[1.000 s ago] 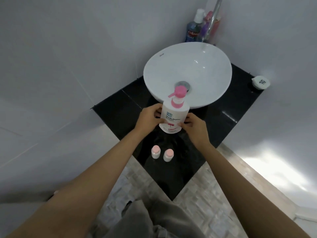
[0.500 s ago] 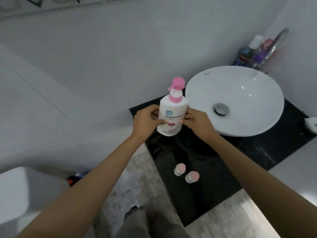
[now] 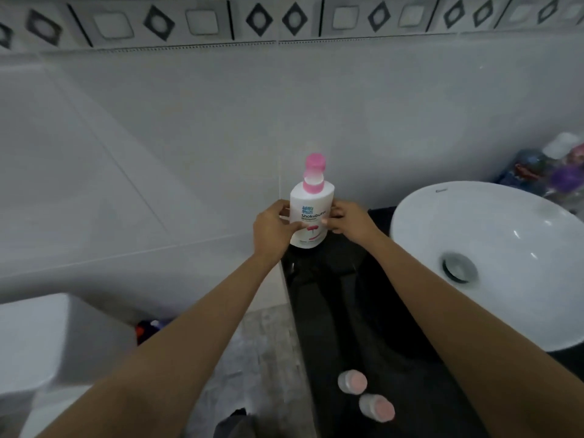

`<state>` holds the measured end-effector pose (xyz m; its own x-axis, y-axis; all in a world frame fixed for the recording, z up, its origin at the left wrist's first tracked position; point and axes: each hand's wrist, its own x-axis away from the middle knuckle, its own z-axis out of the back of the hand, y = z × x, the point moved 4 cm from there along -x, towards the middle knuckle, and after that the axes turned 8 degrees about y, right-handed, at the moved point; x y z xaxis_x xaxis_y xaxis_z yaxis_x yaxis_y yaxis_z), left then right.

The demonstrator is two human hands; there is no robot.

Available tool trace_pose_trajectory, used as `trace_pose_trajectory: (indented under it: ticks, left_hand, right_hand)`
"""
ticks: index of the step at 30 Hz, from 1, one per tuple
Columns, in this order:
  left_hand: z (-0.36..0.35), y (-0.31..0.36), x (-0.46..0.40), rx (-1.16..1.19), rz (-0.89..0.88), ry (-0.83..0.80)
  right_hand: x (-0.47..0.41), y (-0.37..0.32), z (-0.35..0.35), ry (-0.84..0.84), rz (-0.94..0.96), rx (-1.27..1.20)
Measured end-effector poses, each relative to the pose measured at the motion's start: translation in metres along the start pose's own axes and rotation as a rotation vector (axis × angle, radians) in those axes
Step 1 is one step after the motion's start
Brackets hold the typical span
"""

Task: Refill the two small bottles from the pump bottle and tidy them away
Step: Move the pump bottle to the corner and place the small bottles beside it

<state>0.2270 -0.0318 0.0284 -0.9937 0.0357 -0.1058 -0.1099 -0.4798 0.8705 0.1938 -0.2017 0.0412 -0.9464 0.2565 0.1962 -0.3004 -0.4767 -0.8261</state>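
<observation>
pump bottle (image 3: pixel 310 213) labelled "Shokubutsu", left hand (image 3: pixel 272 230), right hand (image 3: pixel 350 219) clasping it

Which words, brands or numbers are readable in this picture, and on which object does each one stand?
"Shokubutsu": on the front label of the white pump bottle with a pink pump, held between the left hand and the right hand.
Smaller line under that name: blurred, unreadable.
Small grey mark on the rim of the white round basin: too small.
Labels of the bottles in the far right corner: blurred.
</observation>
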Motion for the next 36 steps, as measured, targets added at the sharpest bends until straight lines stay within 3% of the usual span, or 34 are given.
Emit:
trace_pose_trajectory:
  ticks: [21,26,31,33,36]
  left_hand:
    - [-0.019,-0.014,-0.025,-0.024,-0.036,0.009]
    - [-0.021,-0.025,-0.024,-0.065,-0.016,-0.040]
    - [-0.001,-0.031,0.002,-0.073,-0.037,0.042]
    - [0.002,-0.026,0.017,-0.001,-0.084,-0.052]
    - [-0.003,-0.009,0.049,0.078,-0.126,-0.358]
  right_hand:
    - [-0.027,0.007,-0.012,0.025,-0.094,-0.188]
    - [-0.015,0.007,-0.004,0.065,-0.070,-0.102]
    - [0.022,0.018,0.015,0.093,-0.151,-0.070]
    - [0.049,0.019,0.023,0.093,-0.166,-0.064]
    - [0.102,0.022,0.035,0.114,-0.157,-0.069]
